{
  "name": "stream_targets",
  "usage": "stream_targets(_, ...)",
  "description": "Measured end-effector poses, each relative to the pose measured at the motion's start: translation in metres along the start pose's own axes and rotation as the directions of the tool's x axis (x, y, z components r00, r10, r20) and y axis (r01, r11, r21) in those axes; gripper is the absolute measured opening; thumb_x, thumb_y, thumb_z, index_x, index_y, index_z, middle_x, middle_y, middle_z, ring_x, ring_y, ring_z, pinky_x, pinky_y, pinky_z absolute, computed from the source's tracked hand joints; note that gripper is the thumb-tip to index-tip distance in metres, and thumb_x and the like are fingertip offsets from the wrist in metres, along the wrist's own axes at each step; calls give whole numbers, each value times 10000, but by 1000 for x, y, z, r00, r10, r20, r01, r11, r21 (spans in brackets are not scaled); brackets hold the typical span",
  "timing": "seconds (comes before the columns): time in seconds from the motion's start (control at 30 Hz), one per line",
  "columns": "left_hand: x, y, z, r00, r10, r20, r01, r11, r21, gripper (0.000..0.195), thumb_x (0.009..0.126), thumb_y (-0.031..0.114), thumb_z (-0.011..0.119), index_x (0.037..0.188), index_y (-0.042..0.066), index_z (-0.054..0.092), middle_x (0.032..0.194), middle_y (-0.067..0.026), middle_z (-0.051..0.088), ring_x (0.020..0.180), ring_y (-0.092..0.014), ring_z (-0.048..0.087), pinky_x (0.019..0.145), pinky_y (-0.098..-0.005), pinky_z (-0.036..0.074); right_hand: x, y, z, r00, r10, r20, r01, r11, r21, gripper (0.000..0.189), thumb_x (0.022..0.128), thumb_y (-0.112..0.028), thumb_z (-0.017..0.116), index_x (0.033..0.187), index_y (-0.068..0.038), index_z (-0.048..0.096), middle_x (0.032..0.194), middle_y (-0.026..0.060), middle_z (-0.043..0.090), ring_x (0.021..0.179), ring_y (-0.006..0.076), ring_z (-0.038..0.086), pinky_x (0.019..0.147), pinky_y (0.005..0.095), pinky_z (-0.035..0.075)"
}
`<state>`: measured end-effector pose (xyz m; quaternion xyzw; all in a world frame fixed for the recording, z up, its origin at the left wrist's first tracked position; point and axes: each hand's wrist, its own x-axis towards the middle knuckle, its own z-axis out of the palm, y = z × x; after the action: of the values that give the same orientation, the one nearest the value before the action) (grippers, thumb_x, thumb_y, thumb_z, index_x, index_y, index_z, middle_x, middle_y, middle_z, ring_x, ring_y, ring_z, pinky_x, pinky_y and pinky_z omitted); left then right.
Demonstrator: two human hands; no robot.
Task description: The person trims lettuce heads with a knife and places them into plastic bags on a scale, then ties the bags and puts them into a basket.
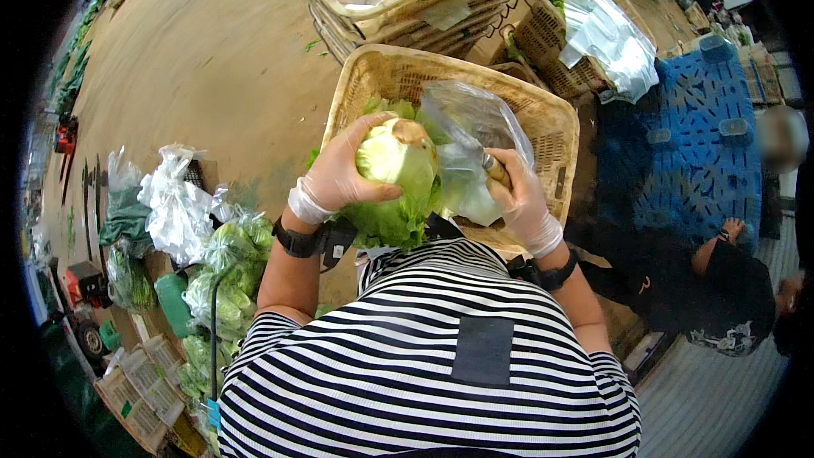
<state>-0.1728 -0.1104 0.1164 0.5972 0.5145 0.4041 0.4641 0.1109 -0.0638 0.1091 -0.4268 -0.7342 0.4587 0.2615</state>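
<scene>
A head of lettuce (407,172), its brownish cut stem end facing up, is in my gloved left hand (346,172). My gloved right hand (518,194) grips the handle of a knife (464,137), whose blade points up and left towards the lettuce without visibly touching it. Both hands are over a yellowish plastic crate (563,133). A clear plastic bag (502,108) lies in the crate behind the knife, with more green leaves beside it. The lettuce's outer leaves hang down near my striped shirt.
Stacked crates (407,13) stand beyond, beside a crate with plastic sheeting (604,38). Bagged lettuces (229,267) lie at the left. A blue plastic pallet (699,140) is at the right, near another person in dark clothes (693,286).
</scene>
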Motion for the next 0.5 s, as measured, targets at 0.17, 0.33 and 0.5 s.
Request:
stream_targets(0.17,-24,-3,15,993,-121,5,119,984,130,769,576,308,779,1201,10,444,1095,-151,549,1006,-245,525,893,-306,388,16,-32,22,914,-379,147,404,886,-226,299,770,-164,639,1044,-84,553,787,116,597,661,268,585,572,318,451)
stream_targets(0.33,-41,-10,17,989,-119,-89,127,987,95,585,616,306,768,1070,12,545,1037,-128,573,960,-257,539,856,-323,407,25,-32,41,921,-254,295,352,867,-353,268,801,-364,568,855,-100,565,679,111,560,625,303,571,521,369,431)
stream_targets(0.5,-56,-20,14,987,-80,-141,99,987,128,567,624,305,767,1059,13,552,1017,-129,570,940,-266,542,841,-332,415,32,-27,54,891,-305,337,418,841,-343,271,797,-364,575,848,-99,567,669,106,554,625,300,568,519,372,430)
